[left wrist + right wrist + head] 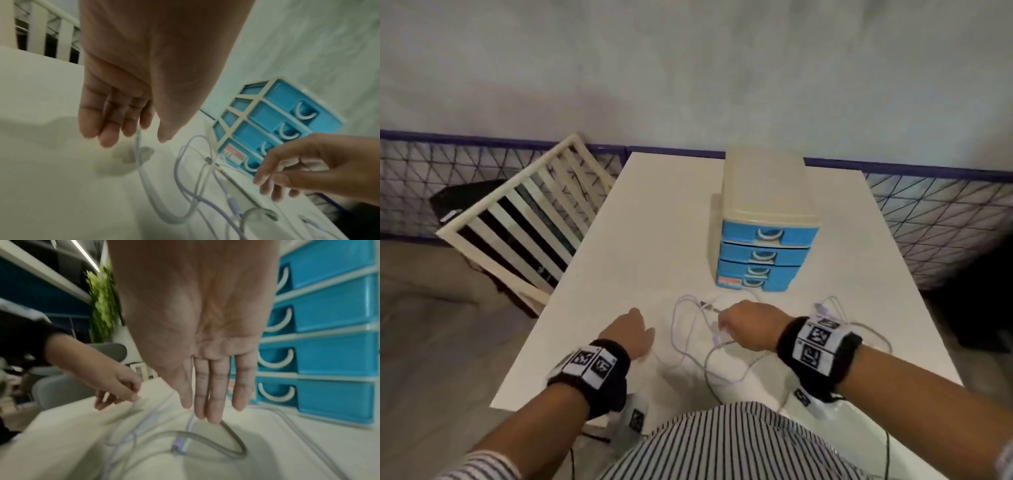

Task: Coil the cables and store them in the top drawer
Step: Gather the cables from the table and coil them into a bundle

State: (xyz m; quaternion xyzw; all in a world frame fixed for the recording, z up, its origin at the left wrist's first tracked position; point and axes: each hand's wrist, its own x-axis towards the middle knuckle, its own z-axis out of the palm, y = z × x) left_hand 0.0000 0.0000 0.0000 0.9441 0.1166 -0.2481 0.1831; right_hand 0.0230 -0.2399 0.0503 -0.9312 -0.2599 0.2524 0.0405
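Observation:
Several thin cables, lilac [674, 322] and grey braided [714, 353], lie tangled on the white table [654, 222] in front of a cream drawer unit [767, 192] with blue drawers. Its top drawer [768, 236] is closed. My left hand [633, 329] hovers left of the tangle. A pale cable [139, 162] rises off the table to its index finger and thumb [131, 139]. My right hand [205, 407] points down over the tangle, fingers straight. A thin lilac-white cable [190, 420] runs down between its thumb and index finger. Its fingertips touch the braided cable [232, 434].
A cream slatted frame [527, 219] leans against the table's left side, a black bag [465, 198] behind it. A wire mesh fence [935, 219] runs along the back and right. More cable lies behind my right wrist [873, 329].

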